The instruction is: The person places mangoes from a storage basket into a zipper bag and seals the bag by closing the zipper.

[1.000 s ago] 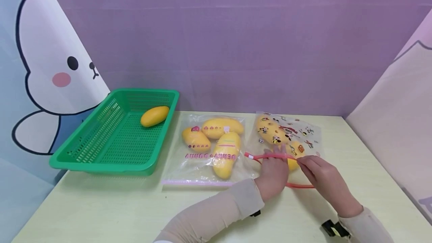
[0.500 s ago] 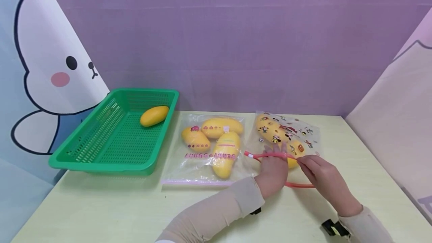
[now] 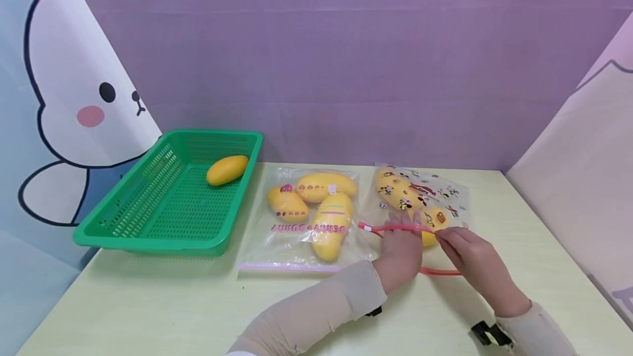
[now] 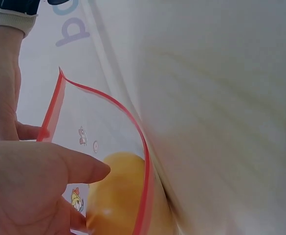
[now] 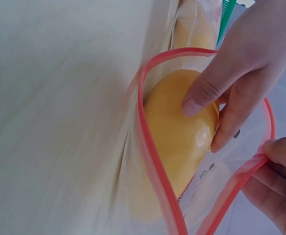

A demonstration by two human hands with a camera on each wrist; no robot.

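Observation:
In the head view, a clear zip bag with cartoon prints [image 3: 447,191] and a red zip edge [image 3: 440,272] lies at the right with mangoes inside. My left hand [image 3: 403,249] reaches through its mouth and holds a mango [image 5: 174,117], thumb on the near face and fingers along the far side. My right hand [image 3: 477,262] pinches the raised upper red edge, keeping the mouth apart, as the right wrist view shows. The left wrist view has the left thumb [image 4: 86,166] over the mango. Part of that mango is hidden by the hand.
Left of the hands lies another clear bag with a pink zip edge [image 3: 287,267], with three mangoes [image 3: 326,187] inside. A green basket [image 3: 148,245] stands at the table's left with one mango [image 3: 227,170] in it. A purple cloth wall [image 3: 316,70] rises behind the table.

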